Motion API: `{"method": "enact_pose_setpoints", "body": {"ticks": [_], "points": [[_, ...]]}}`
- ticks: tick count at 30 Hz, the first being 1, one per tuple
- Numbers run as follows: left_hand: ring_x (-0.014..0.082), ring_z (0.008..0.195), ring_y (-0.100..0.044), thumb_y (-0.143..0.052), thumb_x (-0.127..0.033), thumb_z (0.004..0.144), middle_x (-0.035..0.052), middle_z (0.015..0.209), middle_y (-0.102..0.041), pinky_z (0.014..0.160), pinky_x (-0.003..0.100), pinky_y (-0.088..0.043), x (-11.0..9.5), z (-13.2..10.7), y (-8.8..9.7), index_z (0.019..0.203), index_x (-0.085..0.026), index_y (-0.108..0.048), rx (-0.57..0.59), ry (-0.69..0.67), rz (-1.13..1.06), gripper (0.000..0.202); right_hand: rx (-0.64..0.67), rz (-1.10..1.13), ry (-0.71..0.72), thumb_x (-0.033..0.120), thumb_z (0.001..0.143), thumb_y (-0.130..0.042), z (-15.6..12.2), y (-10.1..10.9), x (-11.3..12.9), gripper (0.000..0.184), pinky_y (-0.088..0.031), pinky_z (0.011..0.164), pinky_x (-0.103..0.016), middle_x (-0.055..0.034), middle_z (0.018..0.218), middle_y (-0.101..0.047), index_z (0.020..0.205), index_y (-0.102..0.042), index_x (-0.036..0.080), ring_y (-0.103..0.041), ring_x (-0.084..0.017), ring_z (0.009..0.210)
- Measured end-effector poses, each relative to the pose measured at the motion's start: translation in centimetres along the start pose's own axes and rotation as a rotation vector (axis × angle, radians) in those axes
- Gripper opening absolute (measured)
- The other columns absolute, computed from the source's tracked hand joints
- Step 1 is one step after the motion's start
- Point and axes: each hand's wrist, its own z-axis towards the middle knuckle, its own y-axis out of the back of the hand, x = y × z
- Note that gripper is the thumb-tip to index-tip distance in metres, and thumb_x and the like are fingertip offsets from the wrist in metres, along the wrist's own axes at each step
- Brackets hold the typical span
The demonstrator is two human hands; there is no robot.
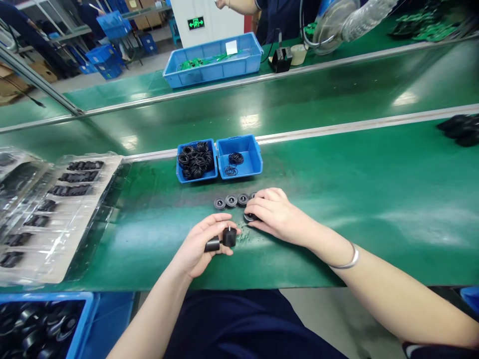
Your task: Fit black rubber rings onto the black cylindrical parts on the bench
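Just ahead of the right hand [279, 215], black discs [231, 200] sit in a row on the green bench [337, 174]; those fingers are clamped on one more disc [250, 217], and the left hand [198, 244] has two black cylinders [229, 237] cradled.

A blue plastic tote [213, 62] of green circuit boards [204, 62] at twelve o'clock, clear plastic trays [86, 219] of black parts at nine o'clock

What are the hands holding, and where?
The left hand holds two black cylinders by their sides; the right hand touches a black disc at its rim.
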Motion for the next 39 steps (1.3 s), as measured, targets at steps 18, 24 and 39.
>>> {"method": "enact_pose_setpoints", "body": {"ticks": [18,24,39], "points": [[0.0179,0.081,-0.074,-0.058,-0.013,0.091,0.0097,0.093,-0.070,0.053,0.017,-0.058,-0.2,0.4,-0.6,0.100,-0.012,-0.066,-0.111,0.220,-0.433,0.012,-0.072,0.073,0.104,0.034,0.100,-0.056,0.3,-0.6,1.9,0.037,-0.039,0.100,-0.045,-0.0129,0.122,-0.065,0.132,-0.056,0.014,-0.051,-0.027,0.115],[0.0106,0.067,-0.060,-0.076,-0.037,0.082,0.0015,0.084,-0.063,0.046,0.016,-0.046,0.8,0.6,-1.3,0.092,-0.018,-0.066,-0.109,-0.119,0.047,0.024,-0.107,0.087,0.077,0.038,0.099,-0.058,0.1,-0.5,1.6,0.037,-0.041,0.098,-0.045,-0.0145,0.122,-0.064,0.128,-0.058,0.015,-0.053,-0.027,0.113],[0.0182,0.087,-0.061,-0.079,-0.030,0.079,0.0072,0.119,-0.059,0.082,0.028,-0.048,2.3,2.1,-1.9,0.108,-0.027,-0.069,-0.346,-0.635,0.779,0.030,-0.382,0.036,-0.087,0.016,0.095,-0.056,-0.1,1.0,0.1,0.024,-0.046,0.087,-0.044,-0.0108,0.107,-0.068,0.118,-0.059,0.019,-0.061,-0.026,0.099]]}}
